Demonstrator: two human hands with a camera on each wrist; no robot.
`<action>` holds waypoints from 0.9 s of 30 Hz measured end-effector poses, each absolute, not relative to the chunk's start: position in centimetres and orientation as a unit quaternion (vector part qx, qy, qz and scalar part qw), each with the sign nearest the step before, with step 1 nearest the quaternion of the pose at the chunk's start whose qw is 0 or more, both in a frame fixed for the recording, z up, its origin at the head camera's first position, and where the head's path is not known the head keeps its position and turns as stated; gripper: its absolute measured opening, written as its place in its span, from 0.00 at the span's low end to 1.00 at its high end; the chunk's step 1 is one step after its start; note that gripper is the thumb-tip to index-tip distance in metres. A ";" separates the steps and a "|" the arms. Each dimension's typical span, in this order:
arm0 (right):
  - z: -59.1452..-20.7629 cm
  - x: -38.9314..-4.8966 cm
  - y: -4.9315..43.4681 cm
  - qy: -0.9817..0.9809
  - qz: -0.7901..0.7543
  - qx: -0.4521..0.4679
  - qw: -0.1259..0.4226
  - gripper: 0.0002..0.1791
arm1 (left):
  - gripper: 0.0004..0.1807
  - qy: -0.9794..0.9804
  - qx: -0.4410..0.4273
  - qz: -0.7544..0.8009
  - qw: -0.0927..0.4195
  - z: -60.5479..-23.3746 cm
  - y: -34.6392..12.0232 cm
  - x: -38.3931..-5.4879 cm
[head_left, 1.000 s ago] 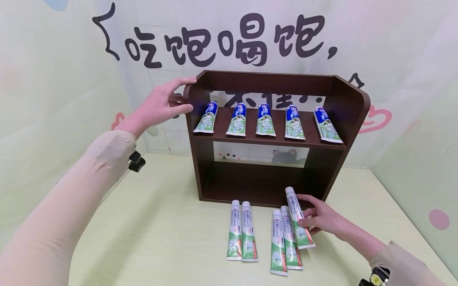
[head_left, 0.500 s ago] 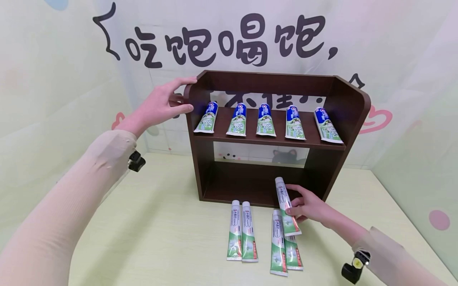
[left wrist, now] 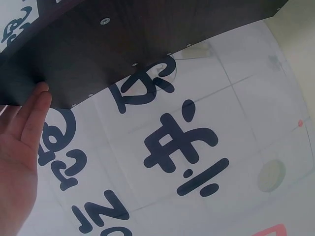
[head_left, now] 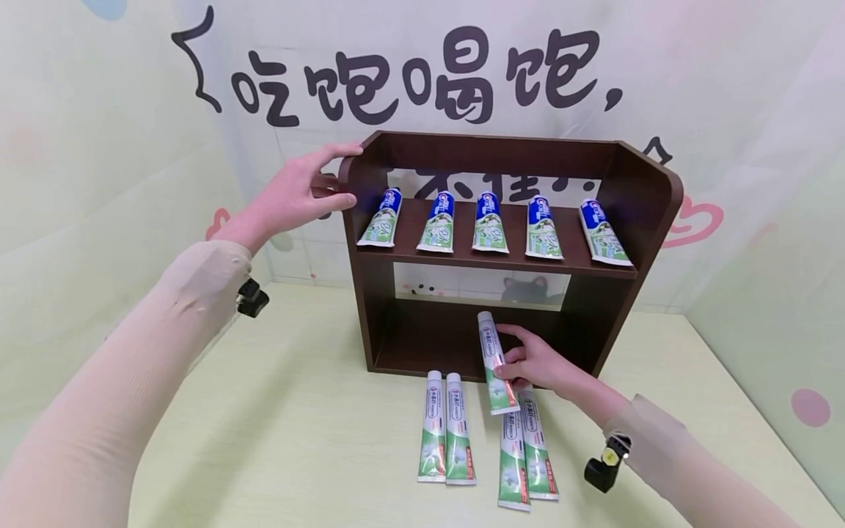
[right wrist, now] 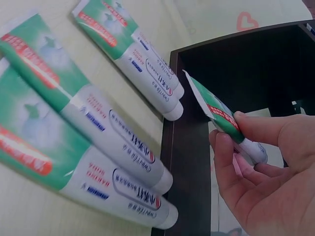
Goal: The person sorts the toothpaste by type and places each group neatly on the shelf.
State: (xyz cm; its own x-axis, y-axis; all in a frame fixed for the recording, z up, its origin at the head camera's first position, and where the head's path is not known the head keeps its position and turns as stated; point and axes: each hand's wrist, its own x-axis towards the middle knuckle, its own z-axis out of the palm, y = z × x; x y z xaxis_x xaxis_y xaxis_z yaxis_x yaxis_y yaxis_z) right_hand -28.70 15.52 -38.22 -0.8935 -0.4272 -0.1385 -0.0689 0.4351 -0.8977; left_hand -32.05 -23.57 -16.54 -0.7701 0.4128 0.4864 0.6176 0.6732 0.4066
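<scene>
My right hand [head_left: 538, 367] pinches a white-and-green toothpaste tube [head_left: 494, 363] between thumb and fingers, tilted cap end up, before the lower shelf. In the right wrist view the same held tube [right wrist: 224, 115] is seen from its crimped end. My left hand [head_left: 297, 187] rests its fairly straight fingers against the upper left side of a dark brown two-tier rack [head_left: 491, 262]; the left wrist view shows fingers [left wrist: 37, 110] on its outer panel. On the table, a pair of matching toothpaste tubes [head_left: 433, 429] lies left, another pair [head_left: 512, 462] right, partly under the held tube.
Several blue-and-green toothpaste tubes [head_left: 489, 224] lie in a spaced row on the upper shelf. The lower shelf [head_left: 422, 341] has a dark bare board. A pale table [head_left: 264, 425] carries the rack, and a printed wall [head_left: 277, 44] stands behind.
My right hand has carried the held toothpaste tube left and upward, from beside the right-hand pair to the front of the lower shelf. The left hand stays on the rack.
</scene>
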 end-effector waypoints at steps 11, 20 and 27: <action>-38.2 -30.4 12.1 0.823 -0.520 -0.147 0.173 0.45 | 0.36 -0.890 -0.280 -0.318 0.168 -16.6 -23.5 -32.0; -38.5 -32.0 9.8 0.807 -0.545 -0.154 0.170 0.45 | 0.35 -0.888 -0.278 -0.325 0.169 -16.8 -23.5 -32.2; -38.6 -33.2 8.0 0.797 -0.557 -0.164 0.168 0.45 | 0.38 -0.891 -0.281 -0.317 0.161 -16.3 -23.6 -32.4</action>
State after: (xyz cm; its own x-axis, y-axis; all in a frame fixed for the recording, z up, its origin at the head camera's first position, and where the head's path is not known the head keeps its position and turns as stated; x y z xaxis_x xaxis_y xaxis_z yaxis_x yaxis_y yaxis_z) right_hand -33.18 7.96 -38.55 -0.8896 -0.4487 -0.0848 -0.0746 0.3259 -0.9425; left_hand -32.45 -23.58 -16.27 -0.7895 0.3990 0.4663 0.6040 0.6401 0.4749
